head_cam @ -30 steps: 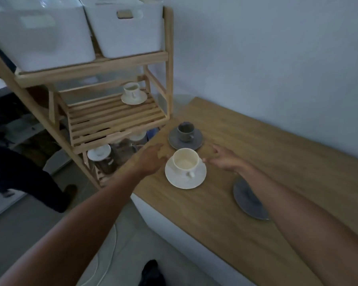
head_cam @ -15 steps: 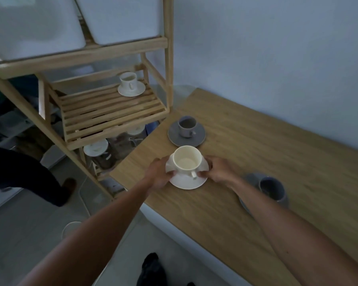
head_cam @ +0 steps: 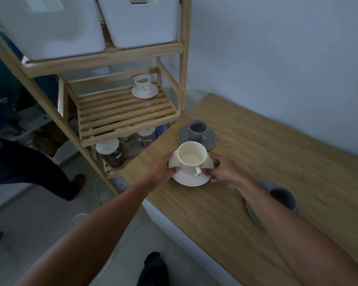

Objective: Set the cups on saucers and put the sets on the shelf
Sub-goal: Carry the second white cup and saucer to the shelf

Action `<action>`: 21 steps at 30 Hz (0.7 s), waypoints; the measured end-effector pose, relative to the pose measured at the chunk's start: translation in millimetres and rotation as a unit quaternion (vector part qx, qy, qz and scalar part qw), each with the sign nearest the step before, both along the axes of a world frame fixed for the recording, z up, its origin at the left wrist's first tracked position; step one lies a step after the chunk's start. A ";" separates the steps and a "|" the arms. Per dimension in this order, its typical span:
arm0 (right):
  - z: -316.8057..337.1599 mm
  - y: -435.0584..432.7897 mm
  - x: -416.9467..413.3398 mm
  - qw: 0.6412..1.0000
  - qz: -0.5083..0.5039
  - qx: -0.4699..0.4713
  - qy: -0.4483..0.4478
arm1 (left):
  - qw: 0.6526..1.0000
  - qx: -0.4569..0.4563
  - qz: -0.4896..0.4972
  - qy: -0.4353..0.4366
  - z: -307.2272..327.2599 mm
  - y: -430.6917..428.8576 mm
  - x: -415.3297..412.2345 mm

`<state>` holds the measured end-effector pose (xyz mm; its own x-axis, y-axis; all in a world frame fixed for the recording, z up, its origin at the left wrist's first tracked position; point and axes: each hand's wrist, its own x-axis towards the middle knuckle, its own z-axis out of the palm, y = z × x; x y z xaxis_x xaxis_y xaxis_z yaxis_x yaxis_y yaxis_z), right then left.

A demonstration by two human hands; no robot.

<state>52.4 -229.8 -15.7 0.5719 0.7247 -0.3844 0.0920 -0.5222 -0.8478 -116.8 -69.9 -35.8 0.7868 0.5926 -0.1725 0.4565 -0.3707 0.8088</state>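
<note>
Wood-grain surface (head_cam: 277, 182), matte, against a plain pale wall (head_cam: 277, 58). Nearest: grey cup (head_cam: 282, 198) on a grey saucer (head_cam: 251, 211), partly hidden by the right forearm. Next: cream cup (head_cam: 191, 157), round, glossy, handle toward the viewer, seated on a cream saucer (head_cam: 191, 179); left hand (head_cam: 160, 168) and right hand (head_cam: 223, 171) clamp the saucer's opposite rims. Beyond: second grey cup-and-saucer set (head_cam: 196, 133). Farthest: slatted wooden shelf (head_cam: 122, 114) bearing a white set (head_cam: 144, 87); white bins (head_cam: 136, 21) above.
</note>
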 end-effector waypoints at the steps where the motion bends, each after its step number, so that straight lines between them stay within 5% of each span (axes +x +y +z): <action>1: 3.4 3.5 -0.5 1.000 0.005 0.005 0.001 | 1.000 -0.005 0.010 -0.007 2.3 3.4 -1.7; 16: 42.6 170.1 -4.2 0.992 0.111 0.060 -0.015 | 0.994 0.006 0.098 -0.045 43.3 154.7 -31.2; 21: 42.0 254.4 2.1 0.981 0.165 0.051 -0.084 | 0.990 0.041 0.131 -0.023 35.6 229.4 -32.9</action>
